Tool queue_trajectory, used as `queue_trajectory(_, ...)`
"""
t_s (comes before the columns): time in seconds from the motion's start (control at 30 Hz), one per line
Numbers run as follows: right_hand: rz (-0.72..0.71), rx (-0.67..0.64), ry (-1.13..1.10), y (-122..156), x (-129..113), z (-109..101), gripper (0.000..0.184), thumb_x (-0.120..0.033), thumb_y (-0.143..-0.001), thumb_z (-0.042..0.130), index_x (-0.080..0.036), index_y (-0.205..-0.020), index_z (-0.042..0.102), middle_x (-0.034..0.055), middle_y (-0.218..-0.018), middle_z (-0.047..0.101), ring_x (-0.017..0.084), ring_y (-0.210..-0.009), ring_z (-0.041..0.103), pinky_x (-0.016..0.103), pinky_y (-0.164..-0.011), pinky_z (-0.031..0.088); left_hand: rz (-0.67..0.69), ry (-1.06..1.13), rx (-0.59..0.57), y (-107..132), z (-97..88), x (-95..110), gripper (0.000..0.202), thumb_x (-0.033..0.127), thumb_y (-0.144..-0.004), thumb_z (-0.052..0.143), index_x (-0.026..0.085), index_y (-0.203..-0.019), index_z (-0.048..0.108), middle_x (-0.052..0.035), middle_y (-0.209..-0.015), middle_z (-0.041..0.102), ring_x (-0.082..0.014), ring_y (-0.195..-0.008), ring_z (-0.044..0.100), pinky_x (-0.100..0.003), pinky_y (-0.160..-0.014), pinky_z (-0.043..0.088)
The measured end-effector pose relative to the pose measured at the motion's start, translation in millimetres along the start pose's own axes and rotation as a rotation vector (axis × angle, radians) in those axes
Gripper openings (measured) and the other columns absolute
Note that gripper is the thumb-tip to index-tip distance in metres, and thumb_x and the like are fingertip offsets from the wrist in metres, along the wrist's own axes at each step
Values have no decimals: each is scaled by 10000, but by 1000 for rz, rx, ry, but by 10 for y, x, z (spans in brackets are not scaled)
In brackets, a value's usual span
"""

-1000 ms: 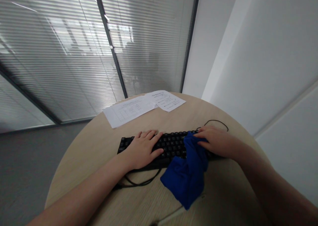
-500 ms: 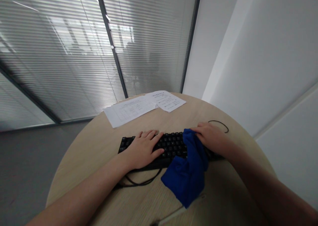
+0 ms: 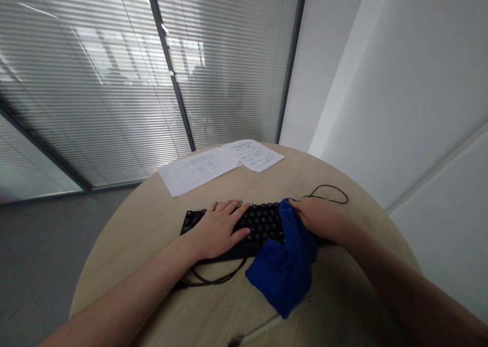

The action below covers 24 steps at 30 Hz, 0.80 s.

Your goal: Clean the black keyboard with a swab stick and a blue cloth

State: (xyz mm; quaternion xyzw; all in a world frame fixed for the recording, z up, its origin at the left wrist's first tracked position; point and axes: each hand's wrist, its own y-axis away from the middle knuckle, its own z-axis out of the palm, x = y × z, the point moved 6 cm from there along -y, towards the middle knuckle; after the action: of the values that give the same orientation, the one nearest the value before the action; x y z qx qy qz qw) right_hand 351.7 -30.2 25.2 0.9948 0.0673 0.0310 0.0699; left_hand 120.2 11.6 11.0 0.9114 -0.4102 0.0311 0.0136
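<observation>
A black keyboard (image 3: pixel 263 220) lies across the round table. My left hand (image 3: pixel 221 227) rests flat on its left half, fingers spread over the keys. At the keyboard's right end, my right hand (image 3: pixel 318 215) grips a blue cloth (image 3: pixel 292 265) between thumb and fingers; most of those fingertips are hidden. The cloth drapes over the keys and hangs past the keyboard's near edge onto the table. A thin black cable loop (image 3: pixel 339 194) shows just beyond my right hand.
Printed paper sheets (image 3: pixel 202 169) lie at the far side of the wooden table (image 3: pixel 137 220). A dark cable (image 3: pixel 217 282) curls at the keyboard's near edge. Close to me is a thin brush-like stick (image 3: pixel 263 327). Glass with blinds and a white wall stand behind.
My right hand has shifted slightly left and nearer to me, still holding the cloth, and more of the cable loop shows behind it. My left hand stays in place on the keyboard.
</observation>
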Motion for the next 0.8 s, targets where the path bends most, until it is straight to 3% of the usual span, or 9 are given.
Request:
queue_trajectory(0.17,28,1,9,8,-52,-17,394,-192,-996,356,-180,-1302,604,166,-1119,724,244,-1042,682,328,-873,469,-12,0,-16,-5,-28,12,658,570,-992,390,241,-1560,343,-143,-1575,419,-348,-1415,414,-594,-1155,275)
queue_trajectory(0.4,4,-8,97,106,-69,-86,373,-168,-948,392,-211,-1184,677,148,-1074,731,277,-985,700,360,-786,493,0,21,0,3,-2,-23,664,589,-988,385,251,-1557,345,-138,-1568,429,-349,-1415,410,-586,-1159,270)
queue_trajectory(0.63,29,6,54,37,-33,-57,431,-213,-982,355,-223,-1336,601,151,-1057,742,273,-967,703,363,-782,483,4,19,2,3,-21,1,645,581,-993,366,258,-1552,351,-137,-1551,449,-352,-1397,428,-589,-1149,276)
queue_trajectory(0.8,21,14,54,74,-68,-48,402,-174,-942,385,-204,-1229,666,159,-1072,739,269,-971,698,357,-796,476,-14,23,-11,11,-45,8,652,582,-983,389,257,-1548,361,-139,-1549,451,-356,-1399,427,-584,-1145,281)
